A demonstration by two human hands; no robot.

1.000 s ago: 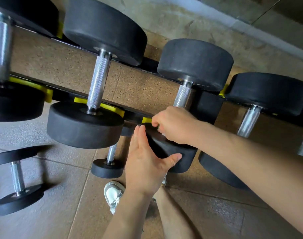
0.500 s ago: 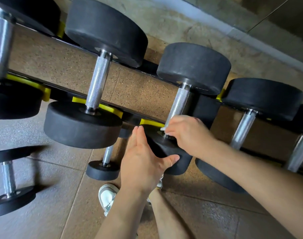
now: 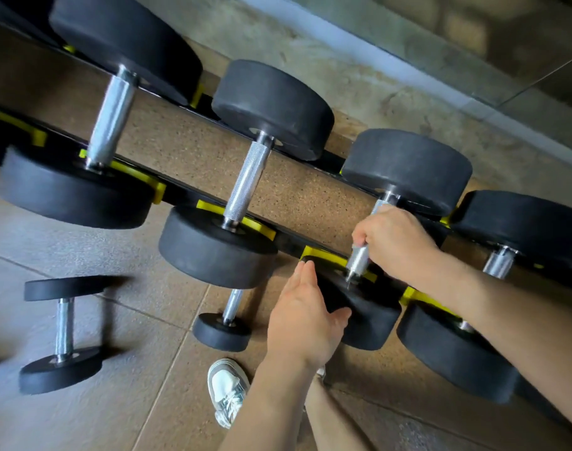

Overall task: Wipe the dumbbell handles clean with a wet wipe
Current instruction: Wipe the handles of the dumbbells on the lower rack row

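Note:
Several black rubber dumbbells with knurled steel handles lie across a black and yellow rack [image 3: 291, 245]. My right hand [image 3: 395, 242] grips the upper part of one dumbbell handle [image 3: 357, 260], whose lower end shows bare below my fist. No wet wipe is visible; my fist hides whatever it holds against the steel. My left hand [image 3: 302, 323] rests flat against the near head [image 3: 372, 317] of that same dumbbell, fingers straight, thumb spread. Its far head [image 3: 408, 170] sits on the back rail.
A neighbouring dumbbell handle [image 3: 245, 183] lies just left, another handle [image 3: 501, 263] just right. Two small dumbbells [image 3: 61, 333] [image 3: 227, 320] sit on the brown tiled floor under the rack. My white shoe [image 3: 227, 388] stands below my left arm.
My right hand has slid from the near end of the handle up towards the far head, baring the lower steel. My left hand has stayed on the near head.

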